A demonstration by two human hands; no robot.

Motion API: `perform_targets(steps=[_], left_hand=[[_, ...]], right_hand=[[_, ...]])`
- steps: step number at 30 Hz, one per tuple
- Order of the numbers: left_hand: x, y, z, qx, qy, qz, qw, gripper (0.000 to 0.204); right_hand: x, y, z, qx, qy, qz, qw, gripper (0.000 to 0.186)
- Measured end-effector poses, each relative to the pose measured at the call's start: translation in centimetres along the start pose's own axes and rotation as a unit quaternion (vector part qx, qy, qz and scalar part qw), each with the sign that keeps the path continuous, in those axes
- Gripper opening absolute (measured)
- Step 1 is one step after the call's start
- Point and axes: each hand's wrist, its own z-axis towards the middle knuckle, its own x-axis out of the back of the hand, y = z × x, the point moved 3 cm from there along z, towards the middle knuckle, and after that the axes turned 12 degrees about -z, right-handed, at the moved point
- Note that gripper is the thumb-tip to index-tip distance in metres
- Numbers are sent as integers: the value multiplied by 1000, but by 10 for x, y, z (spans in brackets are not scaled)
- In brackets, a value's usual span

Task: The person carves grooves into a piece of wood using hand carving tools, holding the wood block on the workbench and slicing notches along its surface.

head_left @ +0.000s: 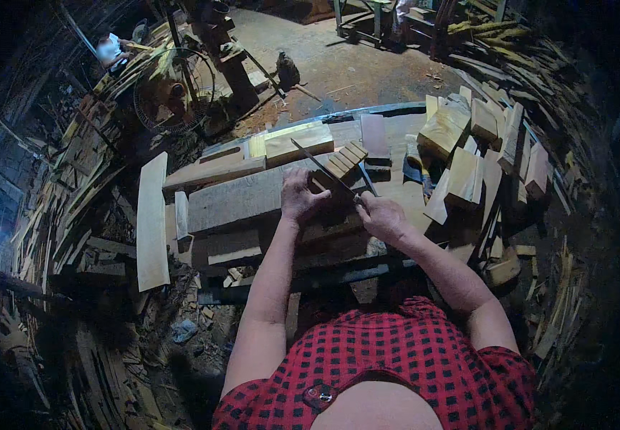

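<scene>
The right hand [383,217] is closed around the near end of a long, thin, dark tool [322,165]. I cannot tell if it is a saw or a file. The tool slants near the middle of the bench [403,195], its tip toward the far edge. The left hand [299,195] is open, thumb spread, at the right end of a big grey plank [234,199]. Just past the tool is a small block [345,159] with lines cut across it. A pink piece [374,136] lies by the far edge. Chunky blocks [464,175] crowd the right end. A pale board [153,226] lies at the left end. A fan [174,89] stands beyond the far left corner.
</scene>
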Motion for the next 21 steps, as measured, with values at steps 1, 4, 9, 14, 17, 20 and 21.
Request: perform_targets(steps=[1,4,9,14,17,20,21], left_hand=[[1,1,0,17,-14,-1,1000,49],[2,3,2,21,-14,-3,1000,50],[-1,-6,-2,23,-10,-5,1000,50],[0,1,0,32,-8,1,999,50],[4,0,-1,32,-11,-15,999,49],[0,-1,-1,19,-18,-17,1000,49],[-2,1,1,18,-18,-16,1000,49]], right_hand=[[0,-1,1,4,5,9,1000,20],[-2,0,0,-2,-16,6,1000,20],[4,3,-20,13,-3,-24,1000,21],[-7,36,-70,24,17,-5,1000,20],[9,31,-85,-13,-38,-23,999,23],[5,20,-50,6,-39,-8,999,24],[-2,18,-30,2,-35,-12,999,24]])
